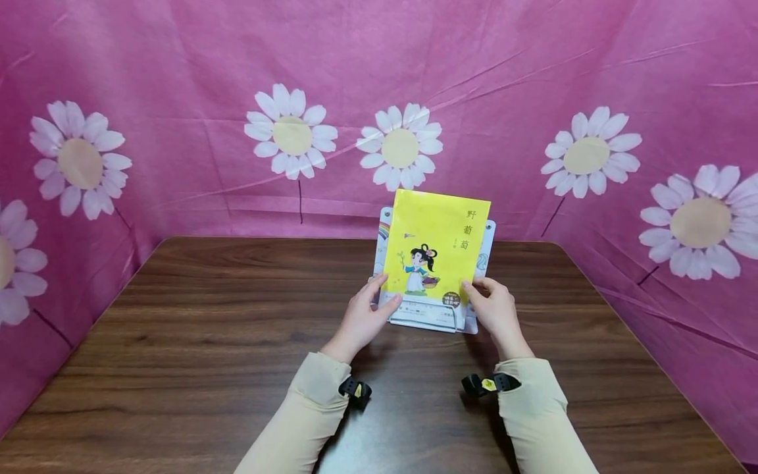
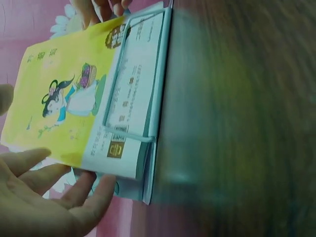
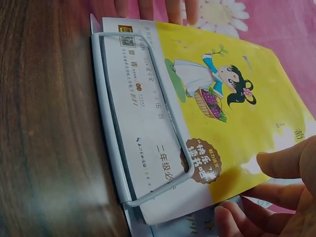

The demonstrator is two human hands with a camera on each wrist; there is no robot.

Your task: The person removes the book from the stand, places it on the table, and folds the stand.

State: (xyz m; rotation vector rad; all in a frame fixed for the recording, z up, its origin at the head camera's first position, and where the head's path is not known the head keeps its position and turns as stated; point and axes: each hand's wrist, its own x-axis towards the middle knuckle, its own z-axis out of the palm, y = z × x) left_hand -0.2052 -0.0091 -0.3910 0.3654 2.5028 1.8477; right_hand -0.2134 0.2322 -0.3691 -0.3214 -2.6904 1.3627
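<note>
A yellow book point(image 1: 438, 230) with a white lower band and a cartoon figure with a basket on its cover leans upright on a pale patterned book stand point(image 1: 483, 253). The stand's wire holder point(image 3: 109, 133) crosses the front of the white band. At the left edge, my left hand point(image 1: 362, 319) holds the book, fingers along its side and thumb toward the cover. My right hand point(image 1: 496, 313) grips the opposite edge, its thumb point(image 3: 281, 160) on the cover and the other fingers curled behind. The book hides most of the stand's back plate.
Book and stand are near the far edge of a dark wood-grain table point(image 1: 207, 329). Behind it hangs a pink cloth point(image 1: 474, 66) printed with large white daisies. Black straps point(image 1: 490, 384) circle both wrists over beige sleeves.
</note>
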